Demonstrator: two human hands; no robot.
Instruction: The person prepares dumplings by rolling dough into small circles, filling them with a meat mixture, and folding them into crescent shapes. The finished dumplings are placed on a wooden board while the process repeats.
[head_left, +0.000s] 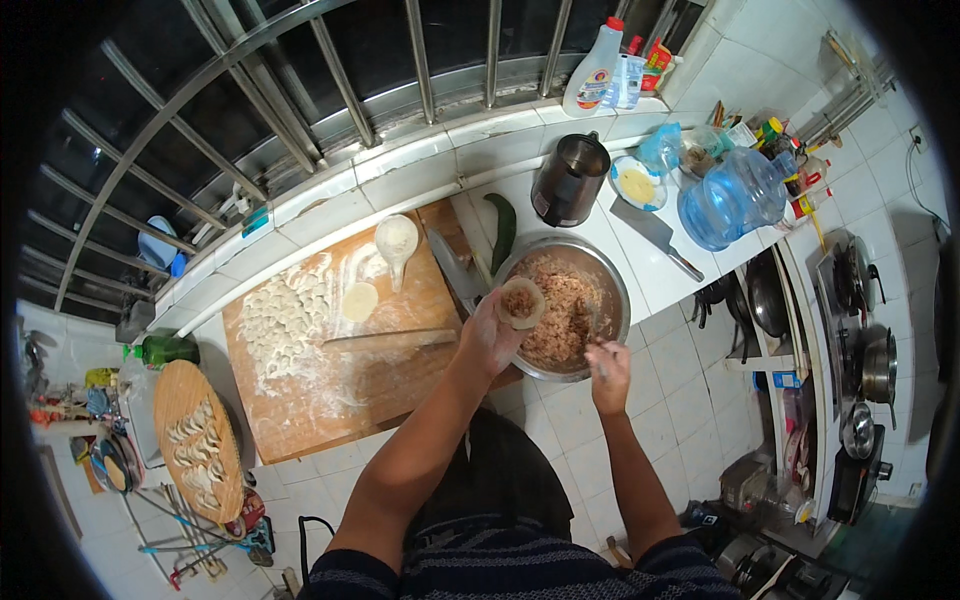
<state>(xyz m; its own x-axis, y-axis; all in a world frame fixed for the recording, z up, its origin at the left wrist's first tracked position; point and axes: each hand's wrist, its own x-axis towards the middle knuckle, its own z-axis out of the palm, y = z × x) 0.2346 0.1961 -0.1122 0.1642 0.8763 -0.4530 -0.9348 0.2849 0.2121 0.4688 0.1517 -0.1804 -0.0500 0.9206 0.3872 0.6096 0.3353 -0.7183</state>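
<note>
My left hand (489, 339) holds a round dumpling wrapper (520, 303) open on its fingers, with a mound of minced filling in its middle. Below and beside it stands a stainless steel bowl (616, 277) of minced meat filling (559, 330). At the bowl's near right rim, my right hand (610, 369) grips a thin utensil, whose end reaches into the filling; its kind is unclear. To the left lies a floured wooden board (292, 435), bearing a rolling pin (390, 340), one flat wrapper (360, 301), many small dough pieces (285, 315) and a scoop of flour (396, 236).
A knife (448, 262) lies by the board, a cleaver (652, 232) on the white counter. Near them are a green cucumber-like vegetable (501, 229), a dark pitcher (571, 180), a plate (639, 184) and a large water bottle (731, 199). Folded dumplings rest on a round tray (169, 405) at left.
</note>
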